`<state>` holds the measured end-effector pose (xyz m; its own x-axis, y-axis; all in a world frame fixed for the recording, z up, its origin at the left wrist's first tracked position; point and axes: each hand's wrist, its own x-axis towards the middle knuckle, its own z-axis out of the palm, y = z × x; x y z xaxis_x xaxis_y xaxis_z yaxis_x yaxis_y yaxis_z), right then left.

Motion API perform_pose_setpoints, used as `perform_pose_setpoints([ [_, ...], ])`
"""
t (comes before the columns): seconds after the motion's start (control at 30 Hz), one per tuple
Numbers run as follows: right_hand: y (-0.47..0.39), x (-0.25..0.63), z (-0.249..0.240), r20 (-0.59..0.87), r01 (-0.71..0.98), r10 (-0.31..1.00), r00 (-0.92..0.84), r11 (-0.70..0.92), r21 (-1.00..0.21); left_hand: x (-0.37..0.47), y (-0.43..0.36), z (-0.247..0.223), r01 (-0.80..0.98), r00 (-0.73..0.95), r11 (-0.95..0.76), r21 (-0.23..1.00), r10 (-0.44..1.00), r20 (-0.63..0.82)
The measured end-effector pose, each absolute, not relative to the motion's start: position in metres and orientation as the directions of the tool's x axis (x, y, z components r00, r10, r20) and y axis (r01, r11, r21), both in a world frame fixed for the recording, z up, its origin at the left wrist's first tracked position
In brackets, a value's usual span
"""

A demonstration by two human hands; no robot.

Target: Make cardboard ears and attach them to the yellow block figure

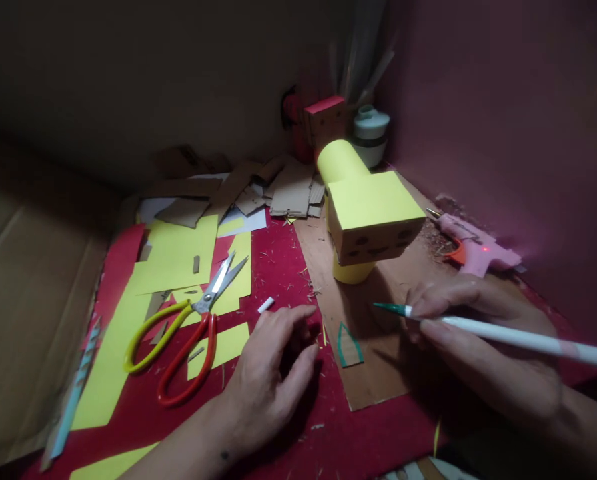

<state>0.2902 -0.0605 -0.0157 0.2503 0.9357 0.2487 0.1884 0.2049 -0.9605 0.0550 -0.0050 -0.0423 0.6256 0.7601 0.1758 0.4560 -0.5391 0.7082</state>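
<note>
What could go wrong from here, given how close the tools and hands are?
The right hand is near the pink glue gun; its light is lit, so a brush against it might burn.
The green-tipped brush could smear the yellow-topped box if it swings up.
The scissors lie spread open beside the left hand and could nick it.

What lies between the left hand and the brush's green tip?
Head view: some red surface, then brown board bearing a pointed, green-edged shape.
</note>
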Motion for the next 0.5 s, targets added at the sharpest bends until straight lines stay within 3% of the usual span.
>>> perform_pose_setpoints([
  [0.1,-0.064,0.29,-0.016,0.19,0.084,0.933,0.307,0.172,-0.981,0.054,-0.005,-0.042,0.455,0.649,-0.533,0.714,0.747,0.144],
  [0.2,-0.067,0.29,-0.014,0.2,0.018,0.946,0.255,0.203,-0.979,0.054,-0.006,-0.04,0.459,0.673,-0.559,0.691,0.726,0.141],
  [0.37,-0.069,0.293,-0.011,0.461,0.21,0.882,0.102,0.434,-0.876,0.056,-0.007,-0.036,0.468,0.728,-0.622,0.627,0.674,0.125],
  [0.43,-0.071,0.296,-0.012,0.44,0.258,0.893,0.097,0.404,-0.878,0.058,-0.008,-0.036,0.477,0.74,-0.633,0.61,0.663,0.11],
  [0.5,-0.075,0.299,-0.015,0.433,0.316,0.878,0.202,0.36,-0.878,0.06,-0.009,-0.036,0.477,0.747,-0.639,0.604,0.656,0.103],
])
